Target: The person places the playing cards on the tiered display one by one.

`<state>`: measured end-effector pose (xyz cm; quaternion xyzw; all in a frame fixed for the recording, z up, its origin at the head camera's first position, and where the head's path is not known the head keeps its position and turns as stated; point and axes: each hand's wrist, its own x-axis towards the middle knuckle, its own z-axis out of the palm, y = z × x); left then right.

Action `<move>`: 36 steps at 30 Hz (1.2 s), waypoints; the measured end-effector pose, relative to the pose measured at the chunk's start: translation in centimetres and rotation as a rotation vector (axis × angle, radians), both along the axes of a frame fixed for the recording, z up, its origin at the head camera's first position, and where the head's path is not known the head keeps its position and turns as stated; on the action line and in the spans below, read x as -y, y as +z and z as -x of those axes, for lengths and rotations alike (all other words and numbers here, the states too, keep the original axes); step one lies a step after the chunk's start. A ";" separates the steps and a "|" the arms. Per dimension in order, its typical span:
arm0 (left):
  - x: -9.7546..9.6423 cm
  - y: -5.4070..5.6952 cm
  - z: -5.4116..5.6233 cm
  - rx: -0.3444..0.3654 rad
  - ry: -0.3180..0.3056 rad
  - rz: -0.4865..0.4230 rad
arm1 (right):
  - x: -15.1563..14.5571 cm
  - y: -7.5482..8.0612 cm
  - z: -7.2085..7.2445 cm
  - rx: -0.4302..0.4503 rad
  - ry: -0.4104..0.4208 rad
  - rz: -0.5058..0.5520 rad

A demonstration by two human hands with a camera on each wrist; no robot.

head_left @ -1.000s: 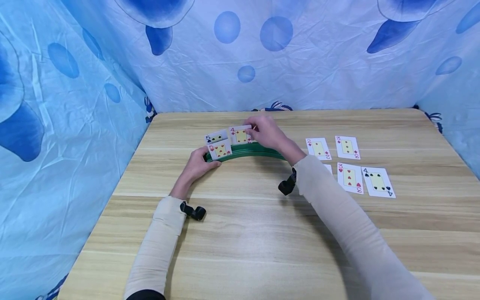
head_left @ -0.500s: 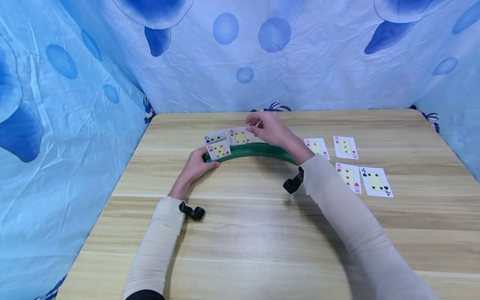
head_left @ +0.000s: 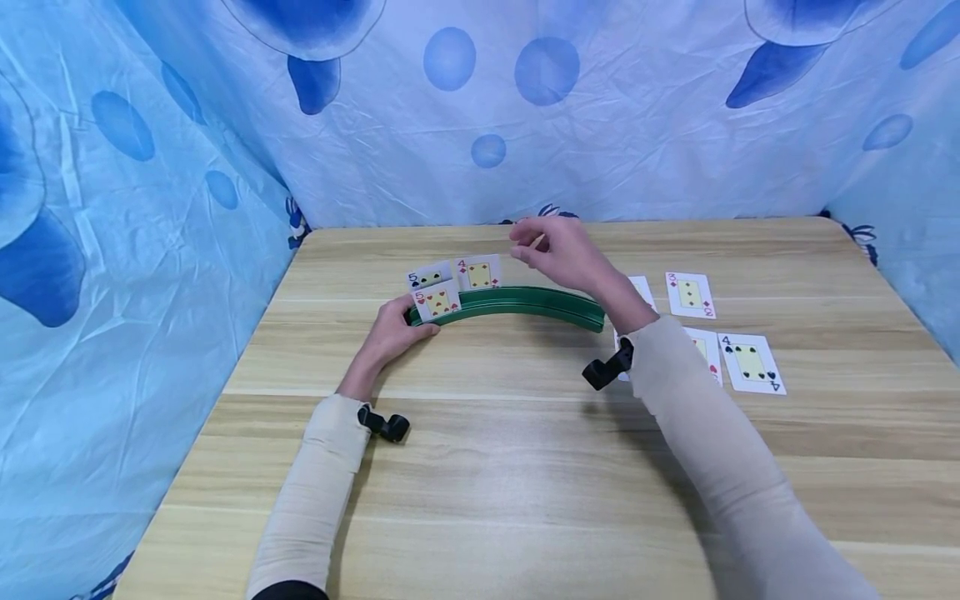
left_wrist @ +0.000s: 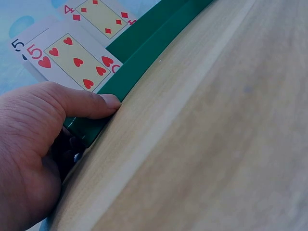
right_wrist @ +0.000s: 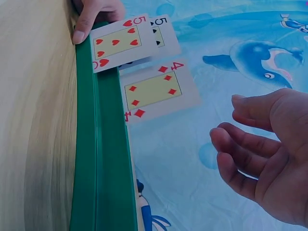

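A curved green card holder [head_left: 532, 302] stands on the table, and my left hand [head_left: 393, 332] grips its left end. The thumb [left_wrist: 91, 103] lies along the front side in the left wrist view; the other fingers are mostly hidden behind. Three playing cards stand in the holder's left part: the five of hearts [head_left: 437, 302] in front, the five of spades [head_left: 429, 276] partly covered behind it, and the four of diamonds [head_left: 478, 272] beside them in the rear slot. My right hand [head_left: 566, 252] hovers behind the holder, apart from the cards, its fingers loosely bent around nothing [right_wrist: 276, 154].
Loose cards lie face up at the right: the three of diamonds [head_left: 691, 295], the four of spades [head_left: 752, 364] and a red three [head_left: 708, 354] partly under my right arm. Further cards there are mostly hidden. A blue patterned curtain [head_left: 487, 92] hangs behind the wooden table [head_left: 480, 500].
My right hand has let go of the four of diamonds and moved right and slightly up. The card stays standing in the holder. My left hand keeps its place.
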<state>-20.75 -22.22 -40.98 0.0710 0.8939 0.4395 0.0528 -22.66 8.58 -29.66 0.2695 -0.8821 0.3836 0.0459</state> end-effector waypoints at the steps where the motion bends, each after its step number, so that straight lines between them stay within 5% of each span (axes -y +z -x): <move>1: 0.0 0.0 0.0 -0.002 0.000 0.001 | -0.2 0.0 -0.1 0.005 -0.002 -0.001; 15: 0.0 -0.1 0.0 -0.008 -0.006 -0.006 | -3.8 -1.2 -1.2 -0.001 -0.033 -0.004; 36: 0.1 0.0 0.1 -0.003 -0.003 -0.003 | -10.1 -3.0 -3.2 0.095 -0.200 -0.075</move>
